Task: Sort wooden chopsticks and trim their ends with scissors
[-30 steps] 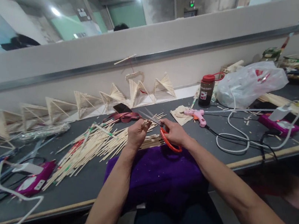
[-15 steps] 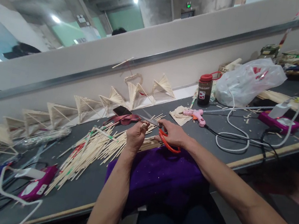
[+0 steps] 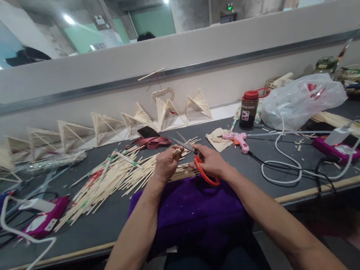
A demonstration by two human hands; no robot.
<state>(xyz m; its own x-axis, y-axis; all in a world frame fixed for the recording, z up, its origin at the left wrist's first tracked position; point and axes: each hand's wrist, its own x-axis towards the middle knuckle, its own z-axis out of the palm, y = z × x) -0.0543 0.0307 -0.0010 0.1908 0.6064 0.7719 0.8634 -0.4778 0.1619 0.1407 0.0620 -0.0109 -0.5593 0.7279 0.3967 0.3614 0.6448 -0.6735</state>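
Scissors (image 3: 202, 171) with orange handles sit in the grasp of the right hand (image 3: 211, 161), its fingers wrapped about the loops, the blades pointing past the left hand. That left hand (image 3: 166, 163) is closed in a fist around a pale stick (image 3: 176, 151) (only its tip shows, so how many it grips cannot be told). Both hands are above the near edge of the table (image 3: 93, 219), beside a loose heap of sticks (image 3: 104, 191). Purple cloth (image 3: 203, 206) lies below the wrists, over the person's lap. Beyond the fists, a dark red strap (image 3: 150, 142) rests on the tabletop. To the right lies a pink glue gun (image 3: 238, 139), its nozzle over a beige scrap (image 3: 217, 140); a red-capped bottle (image 3: 248, 111) stands behind it. Fan-shaped stick pieces (image 3: 160, 112) line the wall.
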